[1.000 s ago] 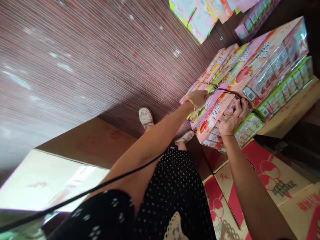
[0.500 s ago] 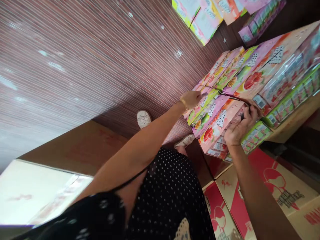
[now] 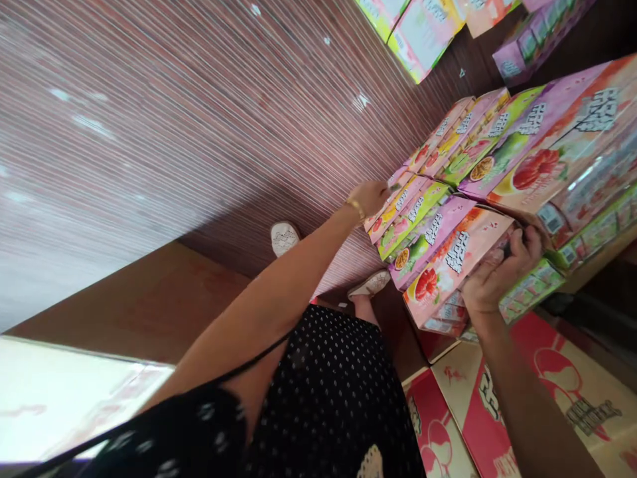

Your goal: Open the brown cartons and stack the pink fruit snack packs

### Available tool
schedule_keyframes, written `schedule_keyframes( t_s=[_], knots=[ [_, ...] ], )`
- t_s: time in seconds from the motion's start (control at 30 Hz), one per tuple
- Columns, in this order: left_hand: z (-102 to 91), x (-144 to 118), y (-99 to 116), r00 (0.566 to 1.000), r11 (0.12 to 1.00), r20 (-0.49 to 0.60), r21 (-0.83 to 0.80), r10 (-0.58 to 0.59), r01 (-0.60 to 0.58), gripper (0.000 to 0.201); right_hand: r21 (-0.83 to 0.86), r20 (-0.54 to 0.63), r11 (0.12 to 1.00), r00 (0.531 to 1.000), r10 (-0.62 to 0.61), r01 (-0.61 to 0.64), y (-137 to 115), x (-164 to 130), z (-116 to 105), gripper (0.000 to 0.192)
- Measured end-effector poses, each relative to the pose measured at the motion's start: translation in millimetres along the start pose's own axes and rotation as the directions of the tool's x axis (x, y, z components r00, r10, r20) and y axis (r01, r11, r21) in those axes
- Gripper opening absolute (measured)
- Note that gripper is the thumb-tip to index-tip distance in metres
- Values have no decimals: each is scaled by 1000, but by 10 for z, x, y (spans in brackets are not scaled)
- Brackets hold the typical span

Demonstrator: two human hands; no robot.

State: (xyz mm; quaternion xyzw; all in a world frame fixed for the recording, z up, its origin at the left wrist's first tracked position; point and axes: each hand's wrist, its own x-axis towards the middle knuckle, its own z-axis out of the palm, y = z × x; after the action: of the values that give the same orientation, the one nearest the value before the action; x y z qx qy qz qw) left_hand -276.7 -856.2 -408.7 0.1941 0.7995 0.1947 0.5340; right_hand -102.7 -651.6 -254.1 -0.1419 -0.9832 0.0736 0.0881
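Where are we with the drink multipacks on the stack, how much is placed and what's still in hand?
Placed: a back row of multipacks already lies flat on the stack. In hand: the front row of multipacks, with the left hand on its far end and the right hand gripping its near edge; it sits askew to the back row. Left: squaring it up. The red cartons below stay closed.

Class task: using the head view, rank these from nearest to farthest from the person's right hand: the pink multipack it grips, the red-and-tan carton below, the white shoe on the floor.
1. Pink multipack: under the right hand, held at its edge.
2. Red-and-tan carton: just below the hand, lower right.
3. White shoe: far left, on the striped floor.
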Motion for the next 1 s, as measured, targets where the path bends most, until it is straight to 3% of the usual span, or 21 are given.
schedule_keyframes(
  t_s=[0.07, 0.13, 0.2, 0.27, 0.33, 0.37, 0.43, 0.53, 0.6, 0.67, 0.73, 0.83, 0.9, 0.93, 1.0],
  knots=[
    [148, 434, 116, 1000, 1000, 3, -25, 13, -13, 46, 4, 18, 1000, 1000, -6, 6, 21, -9, 8, 49],
    [390, 508, 111, 999, 1000, 54, -12, 8, -8, 45, 10, 21, 1000, 1000, -10, 10, 30, -6, 9, 50],
    [601, 213, -48, 984, 999, 177, 40, -11, 4, 46, 4, 15, 1000, 1000, -2, 2, 19, 4, 4, 50],
    [696, -233, -301, 949, 995, 310, 96, -49, 20, 42, -5, 16, 1000, 1000, 10, -10, -14, 14, -1, 50],
    [657, -527, -541, 939, 993, 339, 119, -63, 24, 35, -11, 23, 1000, 1000, 17, -17, -53, 20, 5, 51],
    [595, -544, -625, 948, 992, 311, 126, -66, 27, 35, -11, 21, 1000, 1000, 18, -18, -67, 20, 13, 51],
    [429, -285, -682, 976, 990, 207, 134, -66, 38, 42, -9, 13, 1000, 1000, 23, -23, -69, 14, 31, 51],
    [239, 544, -522, 999, 995, 33, 96, -29, 26, 51, -6, 29, 1000, 1000, 5, -5, -9, 12, 20, 53],
    [260, 1002, -383, 1000, 998, 9, 54, 29, -30, 49, -6, 76, 999, 996, -46, 46, 42, 36, -19, 55],
    [411, 1128, -353, 996, 996, 56, 50, 68, -71, 47, -8, 111, 997, 991, -77, 79, 73, 67, -57, 57],
    [628, 897, -487, 984, 993, 170, 88, 57, -72, 47, -12, 113, 998, 991, -66, 68, 79, 74, -64, 58],
    [846, 295, -883, 933, 989, 359, 148, -29, -26, 38, 9, 107, 999, 994, -38, 37, 57, 28, -5, 58],
    [797, 91, -1104, 924, 986, 375, 164, -76, 15, 31, 46, 102, 999, 995, -24, 19, 38, 3, 40, 59],
    [711, 110, -1157, 936, 986, 342, 166, -88, 32, 28, 55, 99, 998, 995, -26, 20, 32, -1, 54, 59],
    [476, 391, -1116, 972, 988, 221, 151, -75, 42, 30, 56, 88, 998, 996, -33, 28, 27, -1, 61, 60]
  ],
)
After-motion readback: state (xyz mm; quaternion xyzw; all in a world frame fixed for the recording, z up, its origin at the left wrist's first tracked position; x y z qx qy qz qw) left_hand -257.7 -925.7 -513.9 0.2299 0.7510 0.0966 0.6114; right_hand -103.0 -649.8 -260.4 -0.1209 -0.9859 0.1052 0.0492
